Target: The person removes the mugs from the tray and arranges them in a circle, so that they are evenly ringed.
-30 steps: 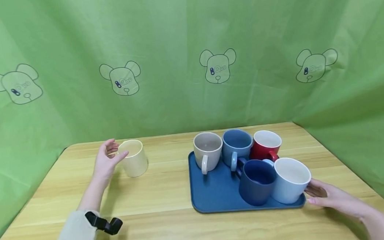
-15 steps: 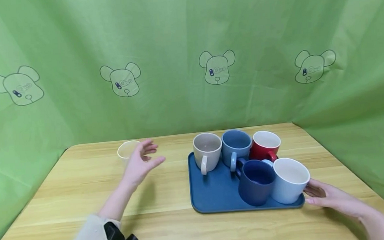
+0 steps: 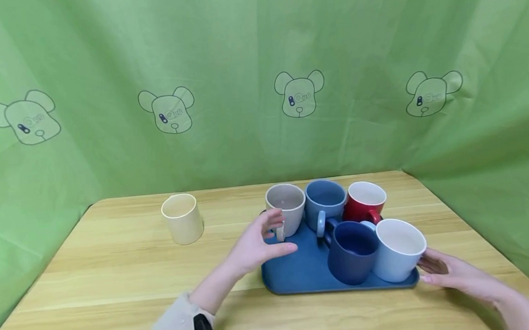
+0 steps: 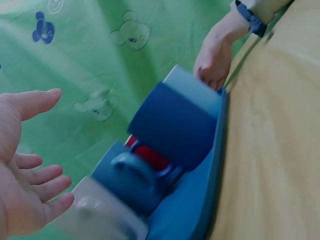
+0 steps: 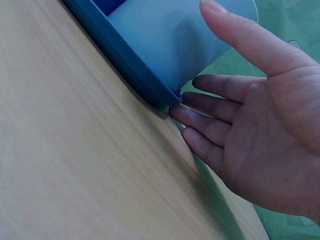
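The left hand (image 3: 251, 249), fingers and thumb spread, reaches in front of the tray's left edge; whether it touches the tray is unclear. The right hand (image 3: 455, 274), fingers loosely extended and thumb apart, has its fingertips at the right front corner of the blue tray (image 3: 298, 271), which lies on the counter (image 3: 94, 281) between both hands. Toward that corner stand a navy mug (image 3: 353, 258) and, nearest the right hand, a pale blue mug (image 3: 397, 258). Behind them, left to right, are a grey mug (image 3: 294, 218) just beyond the left fingertips, a blue mug (image 3: 324, 213) and a red mug (image 3: 357, 210). A cream cup (image 3: 186, 229) stands upright, well left of the tray. Farthest hangs a green curtain (image 3: 240, 146) with bear faces.
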The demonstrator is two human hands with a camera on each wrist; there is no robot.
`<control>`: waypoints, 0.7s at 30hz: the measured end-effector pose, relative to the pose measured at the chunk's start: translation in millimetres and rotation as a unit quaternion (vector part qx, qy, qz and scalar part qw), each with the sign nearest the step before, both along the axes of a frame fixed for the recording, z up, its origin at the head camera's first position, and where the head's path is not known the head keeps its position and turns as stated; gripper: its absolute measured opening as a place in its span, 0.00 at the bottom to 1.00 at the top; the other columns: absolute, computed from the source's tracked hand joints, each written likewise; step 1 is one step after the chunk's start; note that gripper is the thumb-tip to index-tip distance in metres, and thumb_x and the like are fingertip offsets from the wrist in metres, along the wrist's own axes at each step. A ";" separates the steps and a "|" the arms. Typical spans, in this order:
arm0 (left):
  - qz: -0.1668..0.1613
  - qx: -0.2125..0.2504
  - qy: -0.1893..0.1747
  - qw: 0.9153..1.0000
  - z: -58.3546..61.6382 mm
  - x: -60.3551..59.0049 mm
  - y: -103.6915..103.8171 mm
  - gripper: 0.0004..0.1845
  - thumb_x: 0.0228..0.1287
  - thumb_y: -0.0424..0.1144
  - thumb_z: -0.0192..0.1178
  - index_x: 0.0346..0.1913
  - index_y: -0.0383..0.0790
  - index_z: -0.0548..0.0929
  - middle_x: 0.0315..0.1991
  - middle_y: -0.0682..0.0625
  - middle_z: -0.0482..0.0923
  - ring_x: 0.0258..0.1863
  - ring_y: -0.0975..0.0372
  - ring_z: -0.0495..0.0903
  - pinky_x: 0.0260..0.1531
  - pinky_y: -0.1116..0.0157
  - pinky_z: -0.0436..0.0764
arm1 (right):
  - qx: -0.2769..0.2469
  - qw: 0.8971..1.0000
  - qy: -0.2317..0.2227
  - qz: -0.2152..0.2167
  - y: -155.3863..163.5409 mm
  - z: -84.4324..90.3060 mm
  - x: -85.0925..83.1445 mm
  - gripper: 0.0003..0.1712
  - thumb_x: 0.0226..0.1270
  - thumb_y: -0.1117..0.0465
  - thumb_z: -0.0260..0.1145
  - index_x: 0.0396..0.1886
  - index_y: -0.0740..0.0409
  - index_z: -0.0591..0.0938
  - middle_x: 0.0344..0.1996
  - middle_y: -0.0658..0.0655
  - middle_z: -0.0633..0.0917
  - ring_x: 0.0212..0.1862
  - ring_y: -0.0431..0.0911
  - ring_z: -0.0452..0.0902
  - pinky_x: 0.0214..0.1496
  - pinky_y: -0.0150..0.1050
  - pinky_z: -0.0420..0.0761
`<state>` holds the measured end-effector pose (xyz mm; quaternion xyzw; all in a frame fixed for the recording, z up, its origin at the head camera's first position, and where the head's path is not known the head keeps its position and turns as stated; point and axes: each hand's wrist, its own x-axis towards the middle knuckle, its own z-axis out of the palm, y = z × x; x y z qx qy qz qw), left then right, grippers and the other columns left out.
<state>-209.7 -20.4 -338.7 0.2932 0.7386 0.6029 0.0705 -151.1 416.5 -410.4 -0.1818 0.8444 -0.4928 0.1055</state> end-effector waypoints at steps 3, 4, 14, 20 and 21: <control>-0.017 -0.024 -0.006 1.000 -3.9 2.2 14.8 0.40 0.52 0.38 0.68 0.66 0.32 0.60 0.62 0.40 0.67 0.60 0.53 0.68 0.57 0.57 0.67 | -0.002 1.000 -0.002 -0.001 0.1 -0.1 0.4 0.39 0.65 0.72 0.55 0.62 0.88 0.42 0.59 0.87 0.47 0.53 0.19 0.58 0.52 0.23 0.66; -0.021 -0.031 -0.011 0.999 -5.3 2.9 19.8 0.41 0.52 0.38 0.68 0.67 0.32 0.60 0.62 0.41 0.67 0.60 0.54 0.68 0.57 0.59 0.67 | -0.005 1.000 -0.004 -0.001 0.1 0.0 0.4 0.39 0.65 0.72 0.55 0.62 0.88 0.42 0.59 0.87 0.47 0.53 0.19 0.58 0.52 0.23 0.66; -0.051 -0.048 -0.030 0.997 -25.6 7.0 63.6 0.42 0.52 0.40 0.68 0.68 0.37 0.59 0.64 0.46 0.65 0.60 0.57 0.68 0.57 0.66 0.68 | -0.012 1.000 -0.008 -0.001 -0.9 -0.6 1.3 0.39 0.64 0.72 0.55 0.62 0.87 0.42 0.59 0.86 0.46 0.54 0.19 0.59 0.52 0.23 0.66; -0.038 -0.079 -0.045 0.995 -33.5 6.3 84.0 0.46 0.49 0.42 0.70 0.70 0.42 0.56 0.66 0.51 0.61 0.61 0.60 0.66 0.57 0.65 0.68 | -0.007 1.000 -0.018 -0.007 -0.2 -0.4 0.2 0.39 0.65 0.71 0.55 0.63 0.86 0.42 0.60 0.86 0.46 0.53 0.18 0.58 0.51 0.23 0.66; -0.035 -0.088 -0.045 0.994 -34.7 6.5 86.8 0.47 0.49 0.43 0.71 0.70 0.43 0.56 0.66 0.52 0.61 0.61 0.60 0.66 0.56 0.65 0.69 | -0.007 1.000 -0.018 -0.006 -0.3 -0.2 0.2 0.39 0.65 0.70 0.55 0.63 0.86 0.42 0.60 0.86 0.46 0.53 0.18 0.58 0.51 0.23 0.66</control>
